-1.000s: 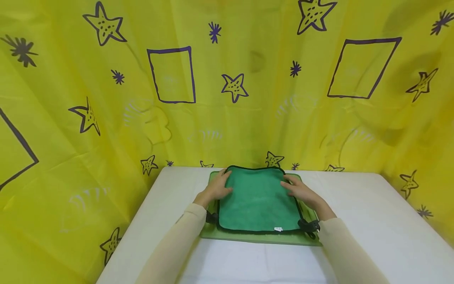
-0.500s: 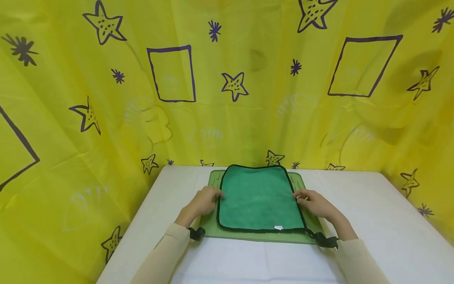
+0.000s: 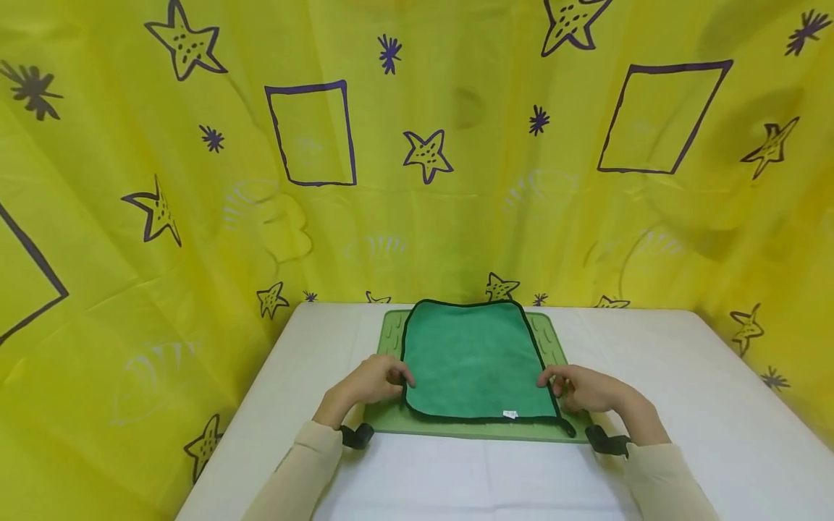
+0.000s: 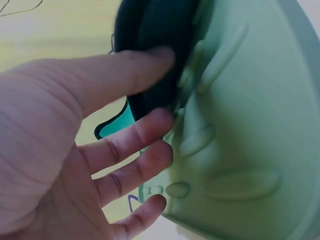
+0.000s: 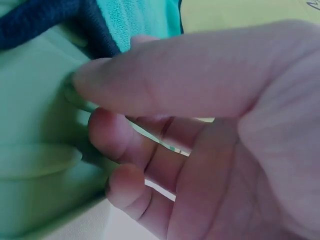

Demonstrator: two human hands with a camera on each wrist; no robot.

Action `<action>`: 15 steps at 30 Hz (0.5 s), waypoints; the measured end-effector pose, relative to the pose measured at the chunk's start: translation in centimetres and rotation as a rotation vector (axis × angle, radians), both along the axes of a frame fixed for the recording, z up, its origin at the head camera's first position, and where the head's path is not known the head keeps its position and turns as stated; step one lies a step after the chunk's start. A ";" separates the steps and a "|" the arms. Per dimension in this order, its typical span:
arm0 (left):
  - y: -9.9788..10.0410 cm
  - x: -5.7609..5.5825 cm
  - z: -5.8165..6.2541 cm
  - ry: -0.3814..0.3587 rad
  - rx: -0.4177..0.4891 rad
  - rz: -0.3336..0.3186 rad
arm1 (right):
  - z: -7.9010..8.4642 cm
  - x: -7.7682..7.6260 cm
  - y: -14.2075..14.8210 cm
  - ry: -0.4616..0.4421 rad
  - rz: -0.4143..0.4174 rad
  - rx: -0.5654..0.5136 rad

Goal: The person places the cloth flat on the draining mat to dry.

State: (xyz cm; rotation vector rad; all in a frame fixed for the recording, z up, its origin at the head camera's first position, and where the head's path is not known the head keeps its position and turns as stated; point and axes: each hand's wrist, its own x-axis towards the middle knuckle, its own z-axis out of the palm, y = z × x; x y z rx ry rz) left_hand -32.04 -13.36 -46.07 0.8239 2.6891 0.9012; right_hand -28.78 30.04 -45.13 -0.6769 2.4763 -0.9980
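Observation:
A green towel (image 3: 476, 362) with dark edging lies over a light green ridged board (image 3: 456, 428) on the table. Its front edge carries a small white label (image 3: 510, 414), and a dark loop (image 3: 570, 428) sticks out at the front right corner. My left hand (image 3: 373, 380) pinches the towel's left edge near the front; in the left wrist view the thumb (image 4: 135, 75) lies against the dark cloth, the index finger hidden behind it. At the right edge, my right hand (image 3: 589, 391) holds the towel between thumb (image 5: 150, 80) and index finger, other fingers loosely bent below.
A white-covered table (image 3: 651, 362) surrounds the board on all sides. Behind and beside it hangs a yellow curtain (image 3: 482, 217) printed with stars and rectangles. Each wrist wears a dark strap (image 3: 357, 436).
Both hands have slid toward the front along the towel's side edges and moved outward, off its top surface. The towel lies slightly wider and flatter at its front.

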 end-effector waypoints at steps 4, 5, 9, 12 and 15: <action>-0.1 0.1 0.1 -0.005 0.039 0.014 | -0.1 0.0 -0.1 -0.020 0.029 -0.005; -0.1 0.1 0.2 0.002 0.041 0.020 | -0.3 0.0 -0.1 -0.020 0.033 -0.012; 0.0 0.0 0.2 0.020 0.030 0.040 | -0.7 -0.2 0.1 0.018 0.052 -0.043; 0.0 0.0 0.3 0.029 0.029 0.036 | -0.8 -0.6 0.4 0.080 0.085 -0.070; -0.2 -0.1 0.4 0.023 0.033 0.022 | -0.9 -0.9 0.7 0.118 0.121 -0.108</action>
